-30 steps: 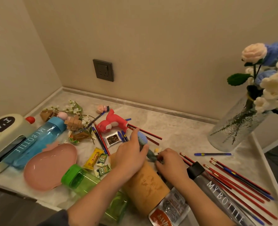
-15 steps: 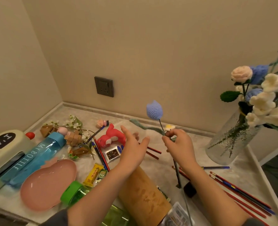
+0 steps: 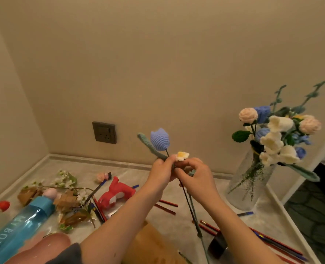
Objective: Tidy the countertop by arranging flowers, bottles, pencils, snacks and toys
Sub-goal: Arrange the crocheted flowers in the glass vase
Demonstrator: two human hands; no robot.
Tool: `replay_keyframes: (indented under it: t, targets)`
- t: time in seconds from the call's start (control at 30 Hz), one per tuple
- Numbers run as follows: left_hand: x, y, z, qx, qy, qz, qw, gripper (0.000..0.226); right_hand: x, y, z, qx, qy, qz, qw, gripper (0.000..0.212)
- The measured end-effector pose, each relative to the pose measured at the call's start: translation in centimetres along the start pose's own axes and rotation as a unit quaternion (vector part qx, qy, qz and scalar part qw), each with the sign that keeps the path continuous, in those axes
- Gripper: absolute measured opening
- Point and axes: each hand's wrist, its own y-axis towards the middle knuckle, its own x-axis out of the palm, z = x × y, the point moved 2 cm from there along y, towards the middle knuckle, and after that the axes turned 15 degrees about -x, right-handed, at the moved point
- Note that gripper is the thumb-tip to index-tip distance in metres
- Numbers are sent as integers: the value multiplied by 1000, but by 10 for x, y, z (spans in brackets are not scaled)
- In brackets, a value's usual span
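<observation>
A second ago both hands were down among the clutter; half a second ago the right one had lifted the tulip while the left stood open beside it. Now the left hand pinches the tulip just under its head, and the right hand grasps its stem a little lower, together with a small white flower. Both flowers are held upright, clear of the desk, with their long stems trailing down toward 6 o'clock. It looks as if the two are being gathered into one bunch, ready for the vase, which stands at 3 o'clock from the hands and already holds a full bouquet. The air between hands and vase is open, but the vase sits near the desk's right edge, so a push from 9 o'clock could likely shift it toward the drop. The wall closes off 12 o'clock. The stem tips hang just above the pencils at 5 o'clock and may drag them. A red toy and a blue bottle lie toward 8 o'clock, well apart from that path.
</observation>
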Motion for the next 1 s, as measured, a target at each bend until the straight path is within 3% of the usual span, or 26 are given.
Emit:
replay_keyframes:
  t: [0.13,0.23,0.37,0.53,0.67,0.87,0.93,1.0]
  targets:
    - [5,-6,13,-4,-69,-61,996,15,-22,11,-10,11,14,93,995,23]
    - [12,-11,13,-3,-37,-107,994,11,-43,26,-28,1,60,170,984,32]
    - [28,-22,8,25,10,-160,987,10,-60,44,-53,-25,101,213,972,35]
    - [50,-31,6,43,-17,-230,972,16,-76,43,-63,-50,29,223,973,36]
    - [65,-36,2,51,-47,-255,964,11,-95,28,-65,-24,-21,229,973,24]
    - [93,-53,6,107,-57,-247,961,17,-118,0,-73,-11,105,262,959,48]
    - [107,-60,6,130,-60,-244,959,18,-132,-6,-73,-4,82,243,966,40]
    - [119,-68,5,159,-53,-239,956,19,-146,-9,-74,-4,45,219,975,19]
